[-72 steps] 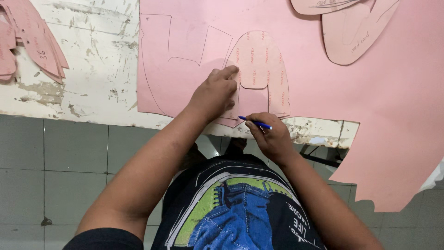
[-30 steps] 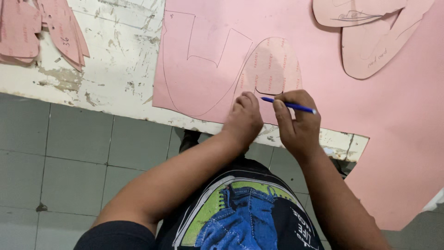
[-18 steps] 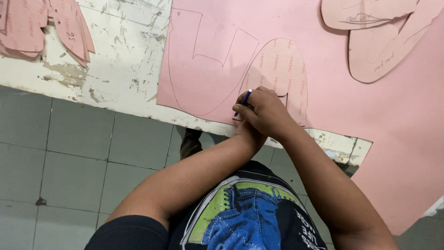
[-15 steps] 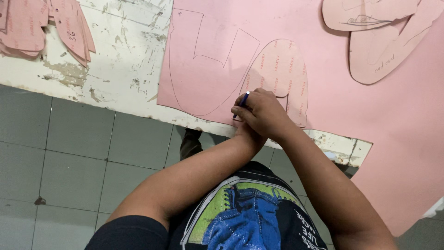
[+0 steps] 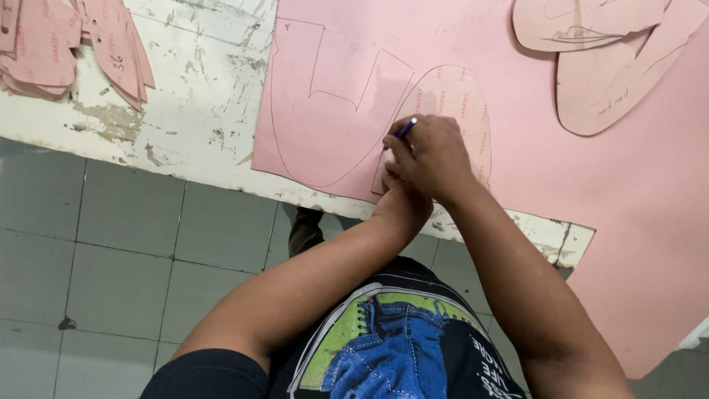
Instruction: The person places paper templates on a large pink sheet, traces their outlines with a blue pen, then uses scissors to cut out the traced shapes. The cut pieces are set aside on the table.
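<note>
Pen (image 5: 405, 130) pinched in right hand (image 5: 432, 157) fingers; left hand (image 5: 402, 203) mostly hidden beneath, grip unclear.

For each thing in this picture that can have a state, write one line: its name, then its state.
blue pen: gripped in the right hand, tip down at the template's left edge
right hand: closed on the pen
left hand: mostly hidden under the right hand, on the template
oval template: lying flat on the sheet
pink sheet: flat, overhanging the table, one outline drawn
table: paint chipped
cut pieces: stacked
</note>
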### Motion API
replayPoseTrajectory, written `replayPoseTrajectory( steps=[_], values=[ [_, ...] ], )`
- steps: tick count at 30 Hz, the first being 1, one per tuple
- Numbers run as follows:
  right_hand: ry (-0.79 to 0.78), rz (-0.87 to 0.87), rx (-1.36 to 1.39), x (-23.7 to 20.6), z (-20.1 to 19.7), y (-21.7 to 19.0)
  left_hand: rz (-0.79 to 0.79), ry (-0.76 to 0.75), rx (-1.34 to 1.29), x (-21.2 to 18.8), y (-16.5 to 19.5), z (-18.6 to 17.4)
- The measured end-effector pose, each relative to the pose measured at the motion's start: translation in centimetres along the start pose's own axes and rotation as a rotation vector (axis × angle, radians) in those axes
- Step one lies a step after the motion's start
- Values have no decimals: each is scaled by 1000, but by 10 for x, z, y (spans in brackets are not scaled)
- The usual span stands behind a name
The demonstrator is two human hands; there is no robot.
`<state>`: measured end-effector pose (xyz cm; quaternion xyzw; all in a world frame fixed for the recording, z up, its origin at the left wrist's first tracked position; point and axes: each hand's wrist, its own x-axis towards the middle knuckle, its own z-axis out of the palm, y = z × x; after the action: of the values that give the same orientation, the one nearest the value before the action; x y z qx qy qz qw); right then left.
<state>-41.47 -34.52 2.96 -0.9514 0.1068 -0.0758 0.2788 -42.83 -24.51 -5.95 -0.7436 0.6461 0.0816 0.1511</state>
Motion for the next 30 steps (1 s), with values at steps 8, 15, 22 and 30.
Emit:
replayPoseTrajectory(
  steps=[8,15,22,30],
  values=[
    [371,285,657,-20,-17,59,-93,232,-58,-22,-24,-1],
    [270,798,309,-106,-13,73,-593,560,-1174,-65,-50,-7],
    [246,629,573,-131,2,84,-619,624,-1806,-70,-64,-10],
    [28,645,998,-153,4,105,-752,967,-1691,-95,-119,34]
  ],
)
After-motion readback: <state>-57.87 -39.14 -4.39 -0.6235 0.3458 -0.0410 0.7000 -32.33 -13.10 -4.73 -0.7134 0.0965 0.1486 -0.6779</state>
